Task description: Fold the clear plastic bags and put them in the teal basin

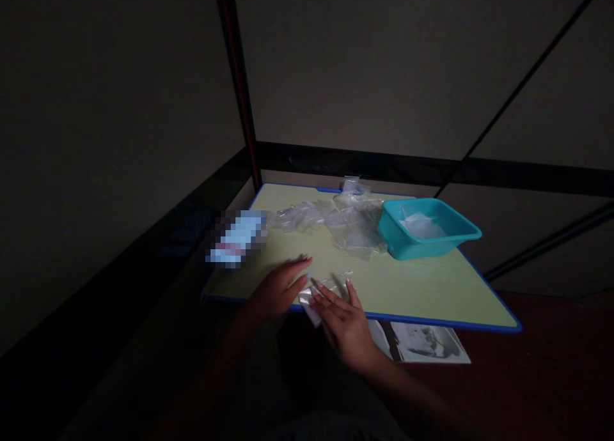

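A small clear plastic bag [306, 296] lies at the near edge of the table, with part of it over the blue rim. My right hand [343, 326] rests on it, fingers stretched out and spread, covering much of the bag. To the left, my left hand [278, 291] hovers beside the bag, its fingers extended and the thumb apart, holding nothing that I can see. Behind both hands is a spread heap of clear plastic bags [355, 227]. What is inside the near bag, if anything, cannot be made out.
The pale yellow table [422, 287] has a blue edge. At its right stands a turquoise basin [417, 246] with white pieces [422, 224] inside. A blurred-out, light-coloured object [238, 239] sits at the left. Below the front edge is a printed sheet [432, 344]. Walls close in behind and left.
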The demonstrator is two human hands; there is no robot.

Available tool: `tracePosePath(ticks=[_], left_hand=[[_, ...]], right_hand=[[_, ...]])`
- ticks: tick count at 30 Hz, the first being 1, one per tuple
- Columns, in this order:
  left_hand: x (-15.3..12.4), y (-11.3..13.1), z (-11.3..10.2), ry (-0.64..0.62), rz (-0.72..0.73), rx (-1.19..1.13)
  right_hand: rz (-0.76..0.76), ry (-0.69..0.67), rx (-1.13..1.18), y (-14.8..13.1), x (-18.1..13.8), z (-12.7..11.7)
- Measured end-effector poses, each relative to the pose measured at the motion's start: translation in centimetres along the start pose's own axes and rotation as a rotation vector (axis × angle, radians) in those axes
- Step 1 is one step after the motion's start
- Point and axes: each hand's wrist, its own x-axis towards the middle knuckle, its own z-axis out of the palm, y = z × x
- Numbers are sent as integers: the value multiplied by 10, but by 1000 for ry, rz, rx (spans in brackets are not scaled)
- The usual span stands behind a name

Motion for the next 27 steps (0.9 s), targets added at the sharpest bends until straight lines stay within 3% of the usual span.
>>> tracePosePath(ticks=[3,5,11,16,22,24,27], left_hand=[[0,9,-1,-179,102,-102],[3,13,3,-217,125,-147],[26,19,27,-66,-51,-336],[46,28,42,-45,-49,-343],[57,35,52,-98,-56,-344],[58,36,54,-101,-69,-310],[59,35,55,-91,-86,-228]], right_hand=[[178,71,98,1,2,-7],[322,112,147,3,3,-10],[535,208,124,9,0,-16],[639,293,66,15,-5,-21],[599,307,-139,20,-15,-32],[526,223,-278,19,-20,-37],[351,-12,-320,17,-25,-41]])
